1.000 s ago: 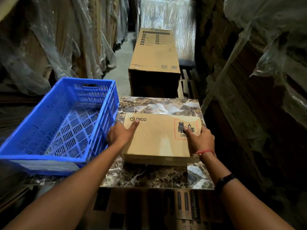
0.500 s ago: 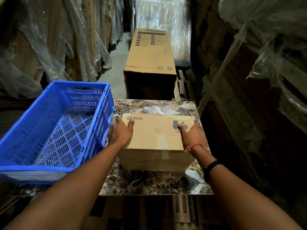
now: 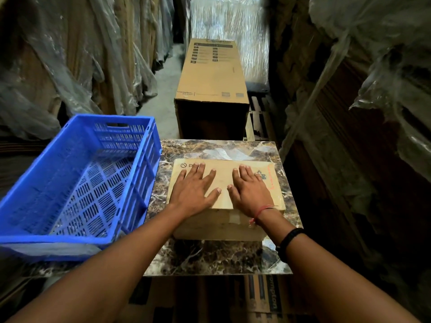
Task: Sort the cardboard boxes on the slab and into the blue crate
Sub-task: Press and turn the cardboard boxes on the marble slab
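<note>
A brown cardboard box (image 3: 224, 226) with a printed logo rests on the marble slab (image 3: 210, 257). My left hand (image 3: 194, 191) lies flat on the left half of the box's top, fingers spread. My right hand (image 3: 250, 191) lies flat on the right half, beside a red-bordered label. Neither hand grips the box. The blue crate (image 3: 70, 183) stands just left of the slab, with nothing inside it.
A long cardboard carton (image 3: 211, 82) stands behind the slab in a narrow aisle. Plastic-wrapped stock (image 3: 70, 54) lines the left side and dark wrapped stacks (image 3: 361, 113) the right. More printed cartons (image 3: 263, 297) sit under the slab.
Both hands left the box's side edges and now rest flat on its top. The box has settled onto the slab, its front face showing.
</note>
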